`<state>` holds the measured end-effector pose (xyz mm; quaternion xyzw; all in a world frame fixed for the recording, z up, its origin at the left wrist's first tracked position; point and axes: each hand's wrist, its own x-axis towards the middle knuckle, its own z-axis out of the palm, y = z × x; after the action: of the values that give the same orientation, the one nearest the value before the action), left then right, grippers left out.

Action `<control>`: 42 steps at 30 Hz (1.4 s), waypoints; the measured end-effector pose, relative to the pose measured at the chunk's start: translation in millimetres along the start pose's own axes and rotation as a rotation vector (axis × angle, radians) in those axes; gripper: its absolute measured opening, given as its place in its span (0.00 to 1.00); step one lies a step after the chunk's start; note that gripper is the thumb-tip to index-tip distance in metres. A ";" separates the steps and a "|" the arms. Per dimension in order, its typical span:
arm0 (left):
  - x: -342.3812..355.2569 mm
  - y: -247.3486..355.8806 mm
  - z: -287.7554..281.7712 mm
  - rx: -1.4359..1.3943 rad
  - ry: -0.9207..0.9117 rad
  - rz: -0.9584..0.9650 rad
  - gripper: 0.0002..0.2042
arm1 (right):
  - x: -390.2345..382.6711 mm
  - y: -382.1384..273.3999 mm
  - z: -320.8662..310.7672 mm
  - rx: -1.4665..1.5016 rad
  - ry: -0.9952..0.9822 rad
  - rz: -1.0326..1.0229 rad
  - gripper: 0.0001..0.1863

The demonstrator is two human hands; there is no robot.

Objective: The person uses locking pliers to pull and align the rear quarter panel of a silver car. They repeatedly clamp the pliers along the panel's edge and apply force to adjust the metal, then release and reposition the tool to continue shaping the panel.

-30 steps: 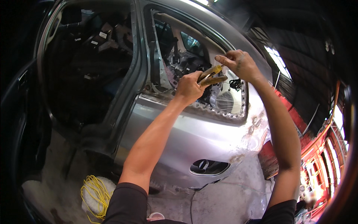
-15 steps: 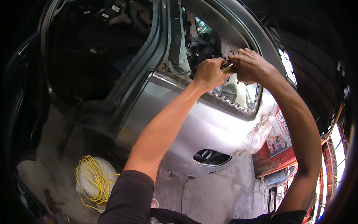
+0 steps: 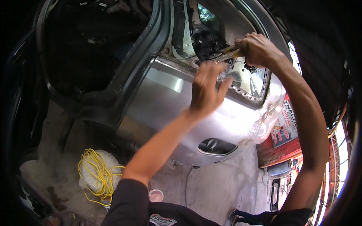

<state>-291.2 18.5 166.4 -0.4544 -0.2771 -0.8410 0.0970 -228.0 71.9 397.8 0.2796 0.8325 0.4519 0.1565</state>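
My right hand [image 3: 258, 51] is closed around what look like pliers [image 3: 228, 55], whose two long metal arms point left over the window opening. Below and to the left of them, my left hand [image 3: 206, 88] is open, thumb apart from the fingers, holding nothing; its fingertips are slightly blurred. Both hands are above the rear side of a silver car body [image 3: 166, 96]. A bare metal edge with a row of holes [image 3: 241, 94] runs along the bottom of the window opening. Dark wiring [image 3: 250, 67] shows just under my right hand.
A doorless opening [image 3: 98, 56] lies to the left. On the floor are a fluffy white pad with a yellow cord [image 3: 98, 171] and a small tub of pink stuff [image 3: 155, 195]. A fuel-filler recess [image 3: 217, 147] is low on the panel. A printed sign [image 3: 284, 126] stands at right.
My left hand has come off the pliers, moved down and toward me, and opened. My right hand keeps hold of them, slightly higher. The view has shifted a little.
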 end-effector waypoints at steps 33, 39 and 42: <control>-281.6 32.7 87.9 -1.321 0.328 -1.781 0.48 | -15.8 1.0 14.8 0.025 -0.056 0.041 0.26; -275.2 39.7 78.2 -1.310 0.330 -1.763 0.41 | -17.7 3.6 36.5 0.054 -0.071 0.036 0.23; -277.2 32.2 82.7 -1.351 0.290 -1.735 0.40 | -16.4 4.4 32.8 0.042 -0.035 0.029 0.23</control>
<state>-61.6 13.0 -12.4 0.0371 0.0282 -0.6471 -0.7610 -196.7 85.7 383.8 0.3029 0.8348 0.4316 0.1587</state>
